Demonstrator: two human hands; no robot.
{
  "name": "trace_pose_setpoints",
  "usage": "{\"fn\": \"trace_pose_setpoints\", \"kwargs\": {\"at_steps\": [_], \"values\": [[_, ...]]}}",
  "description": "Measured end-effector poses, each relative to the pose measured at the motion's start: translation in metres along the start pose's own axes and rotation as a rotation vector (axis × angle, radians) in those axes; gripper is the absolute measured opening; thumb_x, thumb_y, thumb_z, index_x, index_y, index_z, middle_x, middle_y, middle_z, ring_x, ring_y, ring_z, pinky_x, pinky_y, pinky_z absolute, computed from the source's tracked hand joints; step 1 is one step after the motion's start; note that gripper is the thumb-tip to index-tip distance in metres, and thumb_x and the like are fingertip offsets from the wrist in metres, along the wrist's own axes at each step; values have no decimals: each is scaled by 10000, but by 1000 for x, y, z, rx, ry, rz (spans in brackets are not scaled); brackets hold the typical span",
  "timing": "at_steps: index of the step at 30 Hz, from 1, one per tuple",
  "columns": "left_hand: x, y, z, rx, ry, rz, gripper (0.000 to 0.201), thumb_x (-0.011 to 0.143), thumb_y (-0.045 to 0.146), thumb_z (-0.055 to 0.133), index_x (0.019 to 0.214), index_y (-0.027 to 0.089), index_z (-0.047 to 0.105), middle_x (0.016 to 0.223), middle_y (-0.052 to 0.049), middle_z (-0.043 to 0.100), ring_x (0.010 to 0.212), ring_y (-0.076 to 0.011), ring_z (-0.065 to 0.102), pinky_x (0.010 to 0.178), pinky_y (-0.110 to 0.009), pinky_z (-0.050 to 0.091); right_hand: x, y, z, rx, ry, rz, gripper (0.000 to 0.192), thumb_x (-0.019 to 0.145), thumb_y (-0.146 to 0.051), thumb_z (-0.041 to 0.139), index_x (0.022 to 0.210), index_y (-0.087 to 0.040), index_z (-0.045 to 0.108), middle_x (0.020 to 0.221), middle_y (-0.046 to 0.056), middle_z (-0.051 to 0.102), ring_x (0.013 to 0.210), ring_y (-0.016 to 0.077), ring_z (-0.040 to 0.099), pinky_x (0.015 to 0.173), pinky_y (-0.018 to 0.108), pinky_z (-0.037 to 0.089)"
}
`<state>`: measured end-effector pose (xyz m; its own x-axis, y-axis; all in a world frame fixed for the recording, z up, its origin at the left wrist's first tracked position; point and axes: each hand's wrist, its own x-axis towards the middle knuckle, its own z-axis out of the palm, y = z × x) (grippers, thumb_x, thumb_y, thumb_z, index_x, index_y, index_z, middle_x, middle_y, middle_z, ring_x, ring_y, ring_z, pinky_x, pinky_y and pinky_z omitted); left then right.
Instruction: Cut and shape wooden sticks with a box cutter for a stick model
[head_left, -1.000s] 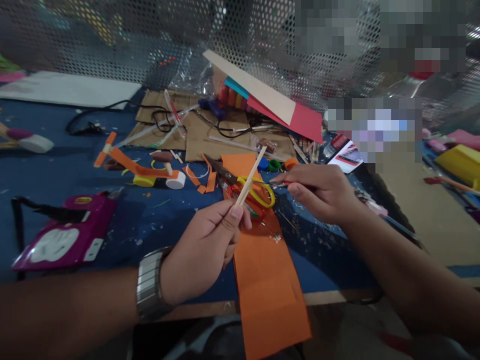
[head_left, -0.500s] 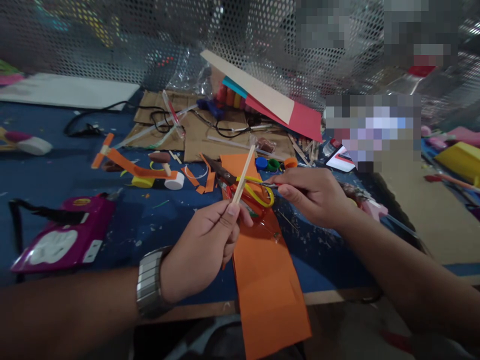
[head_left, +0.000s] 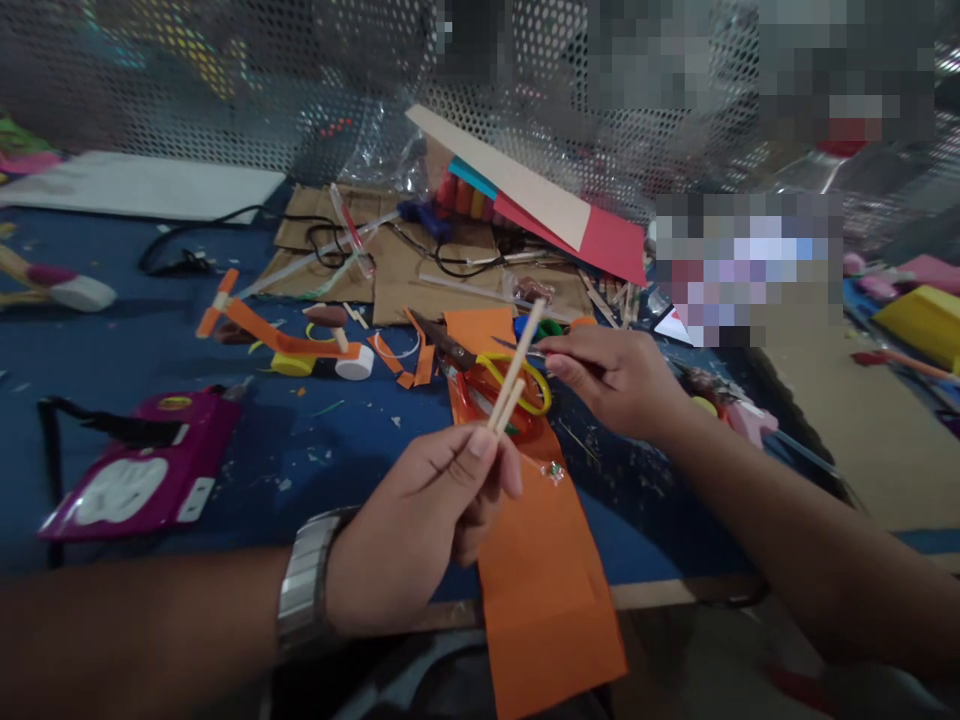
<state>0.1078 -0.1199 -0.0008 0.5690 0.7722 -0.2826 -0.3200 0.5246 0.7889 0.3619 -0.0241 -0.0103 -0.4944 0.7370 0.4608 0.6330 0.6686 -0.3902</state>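
While the blue surface [head_left: 135, 340] carries an orange paper strip [head_left: 536, 560] and scissors [head_left: 499, 385], the left hand [head_left: 420, 525] pinches 2 wooden sticks [head_left: 517, 365] upright; the right hand [head_left: 615, 380] grips a thin tool [head_left: 525, 350] beside their tips.

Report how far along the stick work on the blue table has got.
Done: orange strips lie cut beside the scissors, and an orange-strip piece with a white wheel sits assembled. In hand: left hand pinches a wooden stick upright; right hand holds a thin tool, its tip near the stick. Left: the long orange sheet is uncut, and nothing is joined to the stick.
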Motion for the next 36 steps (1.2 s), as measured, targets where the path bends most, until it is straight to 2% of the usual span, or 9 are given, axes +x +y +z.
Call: {"fn": "trace_pose_setpoints", "kwargs": {"at_steps": [3, 6, 11, 17, 22, 29, 36], "values": [[6, 3, -7, -31, 22, 52, 448, 1008, 592, 692, 815, 200, 597, 562, 110, 293, 446, -52, 232, 439, -171, 274, -2, -1, -7, 35, 49, 37, 384, 1110, -473, 565, 1137, -201, 835, 920, 76, 813, 830, 224, 759, 736, 329, 529], [8, 4, -9, -47, 27, 46, 437, 1014, 573, 690, 815, 192, 612, 586, 109, 270, 462, -50, 219, 442, -160, 277, -5, -4, -12, 152, 78, 39, 398, 1121, -479, 526, 1110, -215, 823, 905, 74, 801, 820, 227, 756, 683, 331, 534], [5, 3, -6, -43, 23, 38, 442, 1002, 581, 705, 823, 181, 646, 570, 105, 287, 470, -54, 228, 444, -162, 277, -4, -12, -18, 290, 10, -100, 383, 1125, -451, 494, 1097, -231, 807, 806, 54, 734, 679, 195, 689, 602, 324, 514], [6, 2, -6, -4, 26, 43, 466, 1002, 606, 705, 834, 174, 664, 563, 101, 335, 473, -52, 238, 441, -167, 250, -1, -14, -19, 280, -25, -199, 374, 1131, -395, 501, 1056, -193, 807, 874, 74, 789, 725, 175, 716, 659, 294, 537], [7, 3, -6, 40, 30, 69, 463, 988, 607, 728, 833, 177, 652, 572, 106, 339, 474, -44, 244, 436, -150, 261, -2, -12, -18, 309, -25, -209, 343, 1126, -366, 517, 1129, -181, 806, 891, 78, 794, 750, 174, 728, 678, 290, 541], [8, 4, -5, 76, 42, 74, 486, 978, 641, 723, 851, 182, 629, 572, 115, 328, 472, -42, 244, 437, -150, 265, -2, -13, -20, 330, -30, -199, 322, 1118, -361, 528, 1140, -195, 803, 846, 58, 768, 748, 179, 724, 686, 299, 541], [10, 4, -5, 87, 72, 75, 513, 933, 670, 762, 853, 182, 624, 562, 116, 347, 454, -34, 262, 430, -140, 282, -2, -12, -19, 320, -21, -212, 346, 1125, -376, 509, 1066, -189, 794, 840, 61, 771, 738, 176, 728, 687, 297, 544]]}}
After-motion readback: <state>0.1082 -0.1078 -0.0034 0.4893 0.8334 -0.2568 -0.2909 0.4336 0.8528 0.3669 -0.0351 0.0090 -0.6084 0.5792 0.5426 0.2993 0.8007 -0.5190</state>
